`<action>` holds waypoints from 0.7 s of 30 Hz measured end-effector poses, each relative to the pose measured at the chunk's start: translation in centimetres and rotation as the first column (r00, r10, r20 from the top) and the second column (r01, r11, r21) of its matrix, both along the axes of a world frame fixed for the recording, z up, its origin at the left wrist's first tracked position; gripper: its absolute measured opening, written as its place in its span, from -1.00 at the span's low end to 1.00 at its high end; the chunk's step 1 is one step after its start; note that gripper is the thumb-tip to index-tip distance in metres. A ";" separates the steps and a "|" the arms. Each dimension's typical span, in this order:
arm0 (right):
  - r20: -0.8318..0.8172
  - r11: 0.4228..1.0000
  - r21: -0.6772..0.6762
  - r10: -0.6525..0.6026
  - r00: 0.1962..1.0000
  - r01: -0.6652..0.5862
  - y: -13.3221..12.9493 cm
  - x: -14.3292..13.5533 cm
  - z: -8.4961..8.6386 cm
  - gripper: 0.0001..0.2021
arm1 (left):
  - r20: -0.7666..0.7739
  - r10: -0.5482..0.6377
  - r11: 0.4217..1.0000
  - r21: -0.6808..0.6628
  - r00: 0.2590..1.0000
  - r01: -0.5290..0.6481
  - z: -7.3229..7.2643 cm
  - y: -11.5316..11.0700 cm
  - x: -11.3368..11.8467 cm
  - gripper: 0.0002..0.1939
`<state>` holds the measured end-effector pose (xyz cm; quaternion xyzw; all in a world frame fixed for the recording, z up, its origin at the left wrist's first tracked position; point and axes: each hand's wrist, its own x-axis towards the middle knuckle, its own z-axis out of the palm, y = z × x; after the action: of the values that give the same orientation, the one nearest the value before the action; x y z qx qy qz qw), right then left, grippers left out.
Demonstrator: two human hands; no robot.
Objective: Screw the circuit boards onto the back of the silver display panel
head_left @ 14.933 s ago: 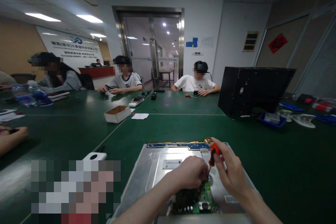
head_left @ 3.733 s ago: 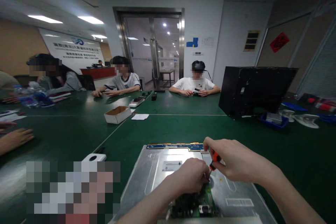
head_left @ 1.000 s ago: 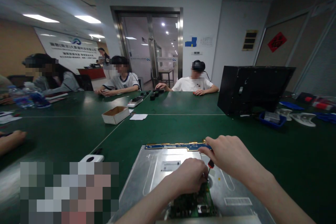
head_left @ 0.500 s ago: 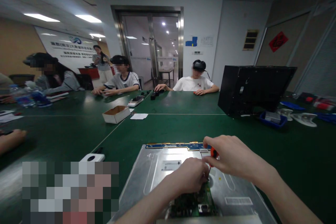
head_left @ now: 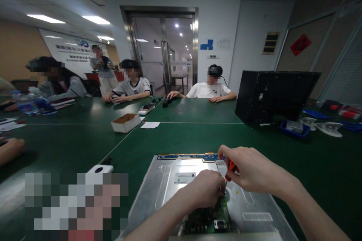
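A metal display panel lies flat before me, with a green circuit board on its near part and a narrow blue board along its far edge. My right hand grips a screwdriver by its red and black handle, the thin shaft pointing down. At the upper edge of the green board, my left hand is closed beside the screwdriver's lower end. Its fingertips are mostly hidden, so whether they pinch the shaft or a small part cannot be made out.
A black monitor casing stands at the right, beside a blue tray with a grey part. An open cardboard box and a white paper lie further off. A white device is at the left. Several people sit around the green table.
The fingers of my right hand have shifted around the screwdriver, showing more of its red handle. My left hand stays in place. A standing person at the back has moved left.
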<state>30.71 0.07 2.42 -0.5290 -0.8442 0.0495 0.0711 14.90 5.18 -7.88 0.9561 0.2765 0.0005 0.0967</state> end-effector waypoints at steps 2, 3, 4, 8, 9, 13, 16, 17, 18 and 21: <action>0.036 0.999 0.022 -0.026 0.999 0.026 0.0 -0.2 0.0 -0.74 | 0.002 0.009 1.000 0.004 1.000 -0.009 0.0 0.0 0.0 -0.93; 0.065 0.998 0.042 -0.050 0.997 0.047 0.0 -0.4 -0.1 -0.75 | 0.007 0.012 1.000 0.005 1.000 -0.012 0.0 0.0 0.0 -0.93; 0.100 0.995 0.061 -0.079 0.992 0.073 0.1 -0.6 -0.2 -0.76 | 0.006 0.014 1.000 0.004 1.000 -0.015 0.1 0.0 0.0 -0.92; 0.226 0.981 0.120 -0.174 0.958 0.150 0.5 -1.2 -0.4 -0.70 | -0.027 0.019 1.000 -0.006 0.999 -0.020 0.3 -0.2 0.0 -0.93; 0.237 0.980 0.127 -0.181 0.954 0.154 0.6 -1.2 -0.5 -0.68 | -0.029 0.021 1.000 -0.004 0.999 -0.021 0.4 -0.2 0.1 -0.93; 0.167 0.986 0.104 -0.144 0.975 0.127 0.5 -1.0 -0.4 -0.83 | -0.018 0.019 1.000 0.008 1.000 -0.019 0.3 -0.2 0.1 -0.94; 0.053 0.994 0.078 -0.075 0.996 0.070 0.2 -0.5 -0.4 -0.90 | 0.000 0.017 1.000 0.014 1.000 -0.017 -0.2 0.0 0.0 -0.93; 0.022 0.996 0.072 -0.052 0.998 0.050 0.1 -0.3 -0.5 -0.89 | 0.010 0.015 1.000 0.015 1.000 -0.015 -0.4 0.0 0.0 -0.92; -0.001 0.997 0.071 -0.033 0.999 0.033 0.0 -0.2 -0.6 -0.88 | 0.017 0.010 1.000 0.015 1.000 -0.010 -0.5 0.1 0.0 -0.91; -0.014 0.996 0.085 -0.018 1.000 0.019 -0.2 -0.2 -0.7 -0.84 | 0.019 0.000 1.000 0.006 1.000 0.000 -0.6 0.2 0.0 -0.90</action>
<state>30.52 -0.08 1.74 -0.5328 -0.8402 0.0166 0.0996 14.86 5.34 -8.45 0.9563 0.2757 0.0106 0.0966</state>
